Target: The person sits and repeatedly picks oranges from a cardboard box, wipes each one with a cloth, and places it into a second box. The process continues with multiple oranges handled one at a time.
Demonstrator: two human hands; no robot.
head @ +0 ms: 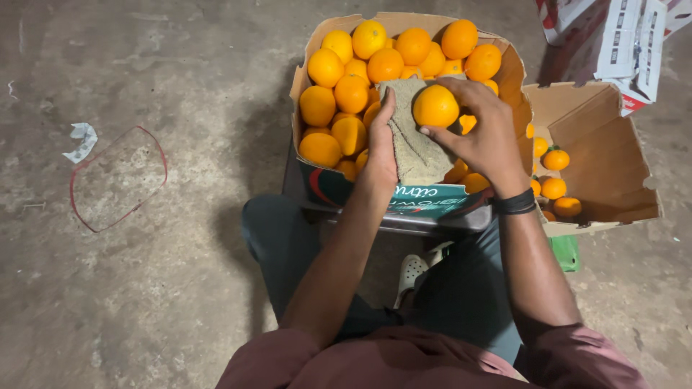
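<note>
My right hand [484, 137] grips one orange [435, 106] and presses it against a grey-green cloth [417, 148]. My left hand [380, 151] holds that cloth from its left side, fingers pointing up. Both hands hover over a cardboard box [303, 75] heaped with several oranges [353, 94]. A dark band sits on my right wrist.
A second, nearly empty cardboard box [602, 162] with a few small oranges [555, 160] lies to the right. Printed cartons [620, 39] stand at the top right. A red-outlined mark [115, 180] and paper scrap [81, 140] lie on the concrete floor at left. My sandal [412, 272] shows below.
</note>
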